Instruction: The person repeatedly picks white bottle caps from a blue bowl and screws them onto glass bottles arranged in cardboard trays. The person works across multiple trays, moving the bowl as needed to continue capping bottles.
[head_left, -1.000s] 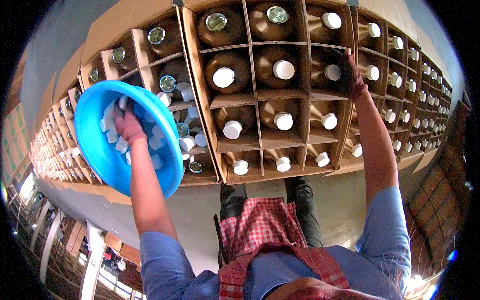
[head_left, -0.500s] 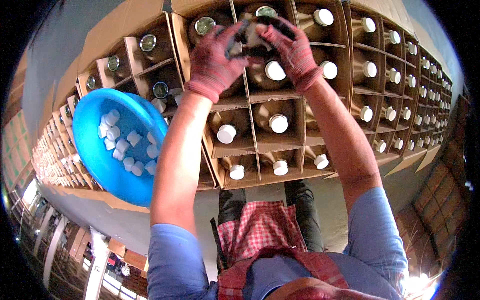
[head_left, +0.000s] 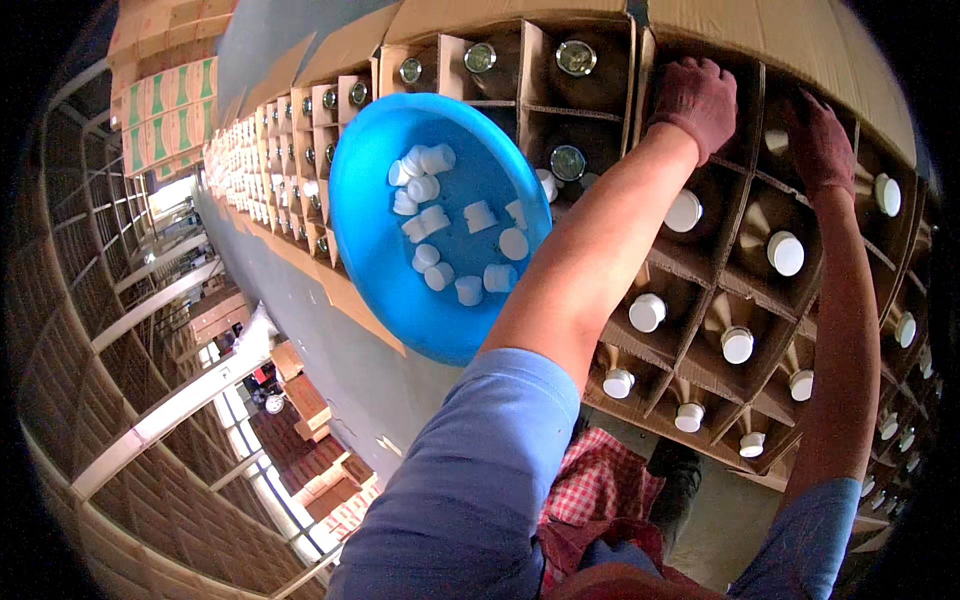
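Note:
Both my hands wear dark red knitted gloves and reach into the far row of a divided cardboard box (head_left: 708,282). My left hand (head_left: 697,108) is curled closed over the far-left cell, hiding whatever is under its fingers. My right hand (head_left: 824,145) hangs over a cell further right, fingers stretched downward and partly lost in shadow; nothing shows in it. Beside it a glass bottle's white cap (head_left: 777,141) shows. Nearer cells hold bottles with white caps, such as one cap (head_left: 785,254) in the middle and another cap (head_left: 683,211) below my left hand.
Left of my left arm, a blue basin (head_left: 362,250) holding several loose white caps (head_left: 480,216) rests tilted on the boxes. Behind it stand uncapped bottles (head_left: 576,58) in cells. Box rows stretch to both sides. Stacked cartons (head_left: 170,115) stand far left.
The view has swung left, bringing more of the basin into sight. My hands have moved apart; the left now covers the far-left cell, where an open bottle mouth showed.

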